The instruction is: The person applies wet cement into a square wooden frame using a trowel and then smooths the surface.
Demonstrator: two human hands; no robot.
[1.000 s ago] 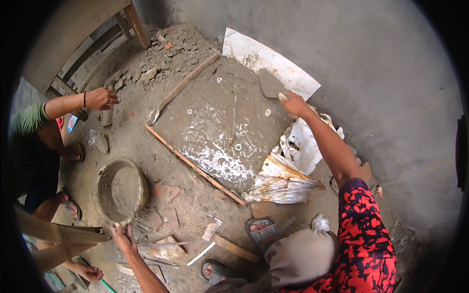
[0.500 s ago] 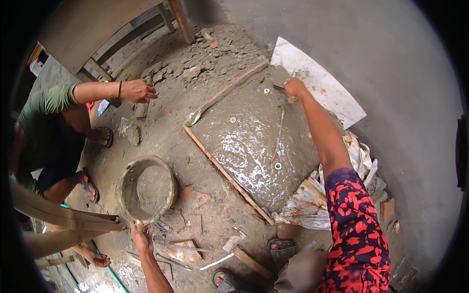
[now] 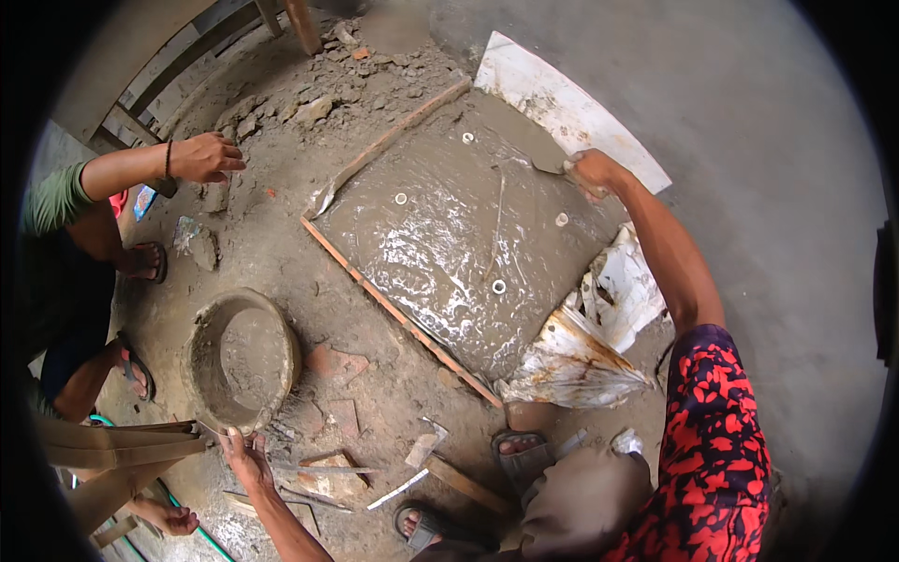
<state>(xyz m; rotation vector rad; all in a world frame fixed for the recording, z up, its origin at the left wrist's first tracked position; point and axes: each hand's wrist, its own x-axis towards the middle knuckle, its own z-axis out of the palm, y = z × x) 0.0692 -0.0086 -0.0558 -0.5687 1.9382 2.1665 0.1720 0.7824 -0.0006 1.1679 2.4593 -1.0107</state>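
Observation:
My right hand (image 3: 596,174) is closed round the handle of a trowel (image 3: 551,157). Its grey, mortar-coated blade lies flat at the far right edge of a wet cement slab (image 3: 421,239), beside a white board (image 3: 562,94). Several small white pipe ends (image 3: 498,287) stand out of the slab. At lower left, my left hand (image 3: 247,463) grips the near rim of a round mortar-caked basin (image 3: 292,351). Some grey mix lies in its bottom. Part of my left fingers is hidden at the rim.
Wooden strips (image 3: 403,318) border the slab's left side. A stained plastic sheet (image 3: 571,361) bunches at its near right corner. Brick pieces (image 3: 335,365) and a hammer (image 3: 426,444) lie near my feet. A crouching co-worker's hand (image 3: 208,157) reaches in from the left; bamboo poles (image 3: 122,448) jut below.
My right hand has drawn the trowel toward me along the slab's right edge, leaving a smoother strip. My left hand stays at the basin's rim. The whole view has shifted.

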